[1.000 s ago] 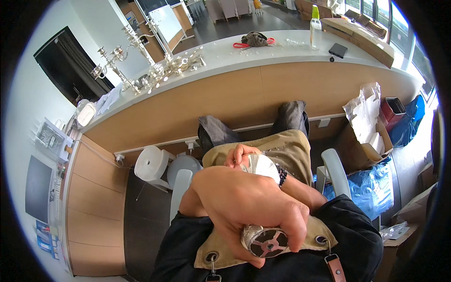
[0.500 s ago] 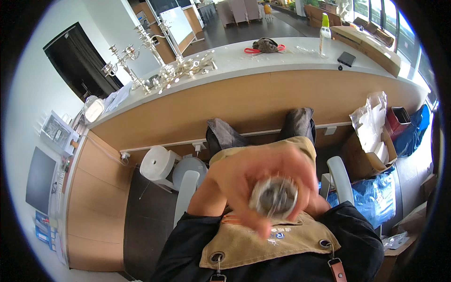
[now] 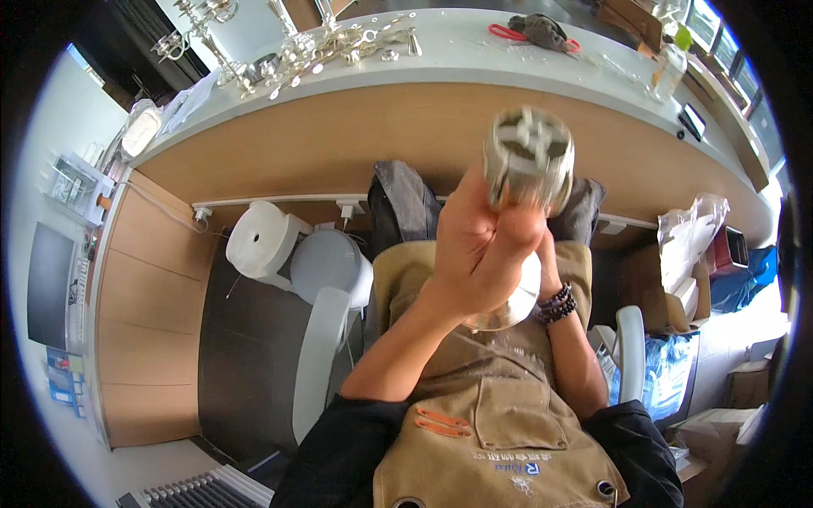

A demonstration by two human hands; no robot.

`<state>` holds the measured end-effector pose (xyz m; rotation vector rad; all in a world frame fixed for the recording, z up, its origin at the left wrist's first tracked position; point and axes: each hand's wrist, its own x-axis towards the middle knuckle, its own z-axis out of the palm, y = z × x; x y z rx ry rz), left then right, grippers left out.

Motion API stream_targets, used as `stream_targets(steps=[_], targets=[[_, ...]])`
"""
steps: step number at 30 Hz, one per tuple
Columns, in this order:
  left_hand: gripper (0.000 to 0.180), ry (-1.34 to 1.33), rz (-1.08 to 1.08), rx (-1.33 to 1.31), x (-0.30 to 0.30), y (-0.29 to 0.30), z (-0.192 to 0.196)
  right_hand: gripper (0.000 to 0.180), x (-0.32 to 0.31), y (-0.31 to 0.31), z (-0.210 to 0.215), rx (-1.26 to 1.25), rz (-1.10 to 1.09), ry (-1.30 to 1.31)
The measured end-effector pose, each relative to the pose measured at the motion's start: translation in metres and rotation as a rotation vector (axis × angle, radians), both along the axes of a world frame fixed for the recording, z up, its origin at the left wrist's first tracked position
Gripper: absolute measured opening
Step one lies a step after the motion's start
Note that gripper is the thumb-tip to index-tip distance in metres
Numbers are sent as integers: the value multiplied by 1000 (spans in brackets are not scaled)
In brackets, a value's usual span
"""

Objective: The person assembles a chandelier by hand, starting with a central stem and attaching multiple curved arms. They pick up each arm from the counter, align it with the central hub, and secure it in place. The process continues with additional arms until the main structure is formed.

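A silver candlestick part (image 3: 555, 173) rises in front of me, its slotted, cross-shaped end tilted up toward my view and slightly blurred. My left hand (image 3: 487, 241) is closed around it just under that end. Below the fist shows a shiny rounded section (image 3: 512, 309) of silver metal, apparently the same piece. Beside and behind it is my right hand (image 3: 549, 262), a dark beaded bracelet on its wrist. The right hand's fingers are mostly hidden by the left hand and the metal. My tan apron (image 3: 474, 364) lies beneath, with pale specks on it.
On the curved white counter (image 3: 457, 63) are silver candelabra pieces (image 3: 330, 51), a dark cloth with red-handled scissors (image 3: 542, 32), a spray bottle (image 3: 669, 72) and a phone (image 3: 692, 123). White stools (image 3: 262, 237) stand left; a cardboard box (image 3: 656, 284) is right. Chair armrests (image 3: 322, 364) flank me.
My hands have lifted and moved forward, and the metal piece's slotted end now shows above the left fist. My right wrist and bracelet have come into sight. The view has tipped downward.
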<state>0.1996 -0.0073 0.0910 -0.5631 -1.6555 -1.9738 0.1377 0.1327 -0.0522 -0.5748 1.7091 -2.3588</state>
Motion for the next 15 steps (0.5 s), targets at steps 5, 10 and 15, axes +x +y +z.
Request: stream_targets(steps=[5,10,15], targets=[[83,-178,-139,86,-38,-31,-22,30,-48,5,14,33,-226,-47],[78,-416,-251,291,-53,-57,-61,17,-90,-17,70,-1,-127,-4],[82,-504,-123,369,-47,-81,-75,13,-139,-56,122,93,5,107]])
